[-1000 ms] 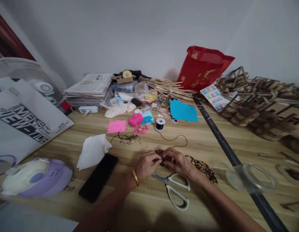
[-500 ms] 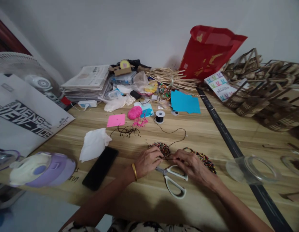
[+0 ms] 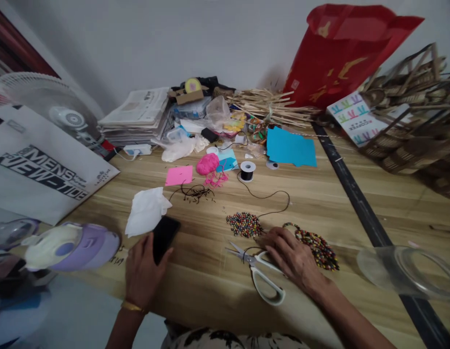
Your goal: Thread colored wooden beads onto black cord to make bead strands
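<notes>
My left hand (image 3: 145, 271) is wrapped around the lower part of a black phone (image 3: 167, 235), thumb along one side and fingers along the other. My right hand (image 3: 292, 254) rests with bent fingers beside loose multicoloured beads (image 3: 244, 225), pinching a thin black cord (image 3: 269, 212) that runs back to a spool (image 3: 247, 171); the fingertips partly hide the grip. White-handled scissors (image 3: 268, 288) lie partly under that hand, a loop of cord across their blades. Strung beads (image 3: 319, 249) lie bunched just to its right.
A purple-and-white bottle (image 3: 83, 247) and white tissue (image 3: 147, 208) are at left. Farther back are pink yarn (image 3: 207, 164), black cord scraps (image 3: 195, 192), blue paper (image 3: 292, 147) and newspapers (image 3: 137, 109). Woven baskets (image 3: 410, 140) and a clear plastic container (image 3: 377, 266) stand right.
My left hand has left the beads and moved left onto the phone. My right hand stays near the scissors. The view has shifted slightly, and the loose beads are now uncovered.
</notes>
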Available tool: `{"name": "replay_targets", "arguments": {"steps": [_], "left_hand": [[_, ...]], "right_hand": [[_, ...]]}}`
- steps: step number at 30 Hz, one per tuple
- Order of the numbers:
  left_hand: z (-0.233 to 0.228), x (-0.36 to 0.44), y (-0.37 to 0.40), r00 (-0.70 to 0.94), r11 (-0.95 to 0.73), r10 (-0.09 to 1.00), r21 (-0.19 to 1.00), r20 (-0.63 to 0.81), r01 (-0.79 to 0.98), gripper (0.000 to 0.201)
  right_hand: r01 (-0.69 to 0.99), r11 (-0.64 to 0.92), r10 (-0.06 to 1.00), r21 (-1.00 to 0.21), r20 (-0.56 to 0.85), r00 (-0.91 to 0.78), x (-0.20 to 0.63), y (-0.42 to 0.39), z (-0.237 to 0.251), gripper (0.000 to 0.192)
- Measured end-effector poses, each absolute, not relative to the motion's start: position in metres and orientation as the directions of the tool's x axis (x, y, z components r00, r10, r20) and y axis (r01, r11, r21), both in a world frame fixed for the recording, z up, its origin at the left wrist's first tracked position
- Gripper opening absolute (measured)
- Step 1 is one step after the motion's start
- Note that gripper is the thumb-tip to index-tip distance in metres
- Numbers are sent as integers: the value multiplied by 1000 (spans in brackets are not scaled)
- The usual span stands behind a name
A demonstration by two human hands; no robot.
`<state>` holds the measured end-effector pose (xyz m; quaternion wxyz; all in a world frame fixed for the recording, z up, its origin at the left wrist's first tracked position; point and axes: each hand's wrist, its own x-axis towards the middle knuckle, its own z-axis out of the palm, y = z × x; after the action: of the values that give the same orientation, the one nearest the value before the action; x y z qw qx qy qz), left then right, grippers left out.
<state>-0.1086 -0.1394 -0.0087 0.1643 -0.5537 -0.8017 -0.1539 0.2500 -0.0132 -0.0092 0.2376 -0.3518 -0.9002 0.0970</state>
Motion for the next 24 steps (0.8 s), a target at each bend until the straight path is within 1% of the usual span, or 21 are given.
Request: {"name": "replay_targets", "arguments": {"steps": [2,3,6,8,11,18,21,24], "left_hand": [[-16,-117,-150,-386,426,810,10,441,905,74],[-18,-120,-152,-403,452,805,-9,434,892,76],[-23,-121,-153,-445,509,789,-46,423,859,74],[-23,-120,-150,-453,520,786,-53,421,853,71],[-21,-118,-146,-467,531,790,-64,397,845,69],[-12,-112,-139,-484,549,806,-126,340,826,75],[-12,-112,-138,-484,552,809,-146,332,821,71],[-13,-113,-138,-480,547,810,-139,337,825,68]], "right_hand": [[576,742,670,-343,404,-623,252,-13,-11,26],[570,746,666,-345,422,-616,253,-13,-12,26],[545,757,652,-360,468,-596,256,-14,-15,25],[523,764,645,-378,488,-588,257,-14,-18,24],[500,764,645,-408,479,-595,258,-13,-23,23],[485,751,659,-448,466,-590,260,-10,-27,22],[484,748,662,-455,459,-592,260,-10,-27,21],[487,743,668,-460,454,-590,260,-10,-28,22]]}}
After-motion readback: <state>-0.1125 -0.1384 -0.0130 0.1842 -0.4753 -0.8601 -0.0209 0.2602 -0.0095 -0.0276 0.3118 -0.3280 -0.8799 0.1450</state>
